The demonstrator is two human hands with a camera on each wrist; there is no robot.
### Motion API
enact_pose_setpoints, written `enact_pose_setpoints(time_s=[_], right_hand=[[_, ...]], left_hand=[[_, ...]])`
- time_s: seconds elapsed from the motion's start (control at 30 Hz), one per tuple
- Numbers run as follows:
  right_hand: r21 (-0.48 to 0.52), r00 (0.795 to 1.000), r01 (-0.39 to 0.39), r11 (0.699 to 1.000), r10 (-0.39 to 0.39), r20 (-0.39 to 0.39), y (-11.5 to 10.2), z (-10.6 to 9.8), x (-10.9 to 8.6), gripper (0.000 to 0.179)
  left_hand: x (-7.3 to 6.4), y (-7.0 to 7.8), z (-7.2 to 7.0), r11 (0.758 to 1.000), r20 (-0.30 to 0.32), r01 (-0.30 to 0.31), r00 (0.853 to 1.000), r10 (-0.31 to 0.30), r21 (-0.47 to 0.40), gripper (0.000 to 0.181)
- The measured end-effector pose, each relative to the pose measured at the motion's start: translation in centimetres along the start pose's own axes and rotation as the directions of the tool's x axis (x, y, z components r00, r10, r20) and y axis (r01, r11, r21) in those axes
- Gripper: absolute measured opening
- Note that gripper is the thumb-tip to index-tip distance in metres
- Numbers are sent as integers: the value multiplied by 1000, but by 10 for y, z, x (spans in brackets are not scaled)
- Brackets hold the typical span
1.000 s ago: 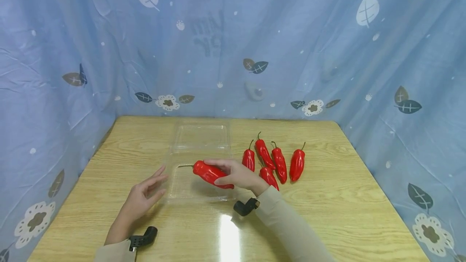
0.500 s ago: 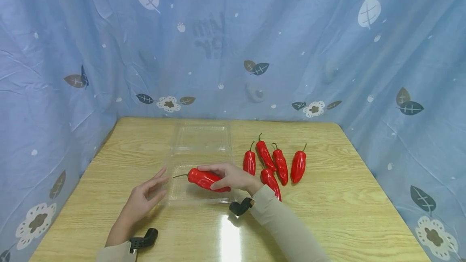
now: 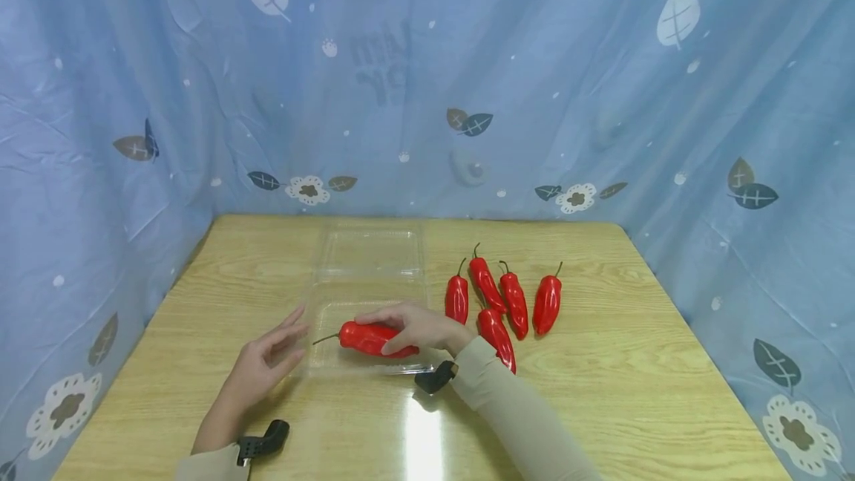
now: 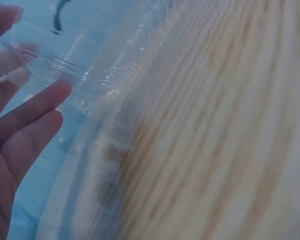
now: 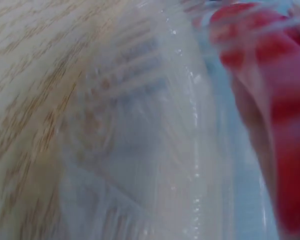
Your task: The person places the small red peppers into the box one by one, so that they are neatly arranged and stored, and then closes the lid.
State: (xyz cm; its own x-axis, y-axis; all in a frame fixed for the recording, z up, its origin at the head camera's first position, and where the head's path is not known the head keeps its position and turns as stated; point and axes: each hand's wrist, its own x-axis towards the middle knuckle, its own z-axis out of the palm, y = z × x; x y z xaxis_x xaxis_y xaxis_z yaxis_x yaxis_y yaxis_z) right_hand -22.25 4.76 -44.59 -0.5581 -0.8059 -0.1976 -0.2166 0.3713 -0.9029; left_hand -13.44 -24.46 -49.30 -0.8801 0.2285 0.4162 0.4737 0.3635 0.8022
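Note:
A clear plastic clamshell container lies unfolded on the table, its lid half toward the back. My right hand grips a red pepper from above, thumb on the near side, with the pepper inside the container's near half and its stem pointing left. In the right wrist view the red pepper shows through and over the clear wall. My left hand is at the container's left edge, fingers relaxed and parted. From the left wrist, its fingertips are right at the clear wall.
Several more red peppers lie on the wooden table to the right, one close to my right wrist. A patterned blue curtain hangs around the back and sides.
My right hand has moved left, toward me and down with the pepper, which now lies more level, lower in the near half. My left hand stays by the left edge.

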Motion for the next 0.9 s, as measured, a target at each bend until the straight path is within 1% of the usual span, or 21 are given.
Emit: enact_pose_setpoints(time_s=[0.07, 0.2, 0.4, 0.5, 0.67, 0.9], right_hand=[[-19, 1000, -3, 1000, 3, 12, 0, 2, 1, 62], [-6, 1000, -9, 1000, 9, 25, 0, 4, 2, 61], [-20, 999, -4, 1000, 5, 54, 1, 5, 5, 62], [-53, 997, -11, 999, 15, 74, 1, 6, 6, 63], [-144, 996, -19, 989, 31, 80, 0, 8, 6, 63], [-196, 995, -54, 979, 68, 67, 0, 10, 7, 64]], left_hand=[[-1, 0, 1, 1000, 1, 5, 1000, -5, 5, 35], [-1, 0, 1, 1000, -3, 11, 1000, -11, 1, 35], [0, -1, 1, 1000, -9, 9, 1000, -9, 0, 35], [-1, -2, 1, 1000, -12, 6, 1000, -6, 0, 35], [-1, -3, 2, 1000, -17, -2, 1000, 2, -11, 35], [-1, -3, 2, 1000, -19, -16, 1000, 15, -12, 34]])
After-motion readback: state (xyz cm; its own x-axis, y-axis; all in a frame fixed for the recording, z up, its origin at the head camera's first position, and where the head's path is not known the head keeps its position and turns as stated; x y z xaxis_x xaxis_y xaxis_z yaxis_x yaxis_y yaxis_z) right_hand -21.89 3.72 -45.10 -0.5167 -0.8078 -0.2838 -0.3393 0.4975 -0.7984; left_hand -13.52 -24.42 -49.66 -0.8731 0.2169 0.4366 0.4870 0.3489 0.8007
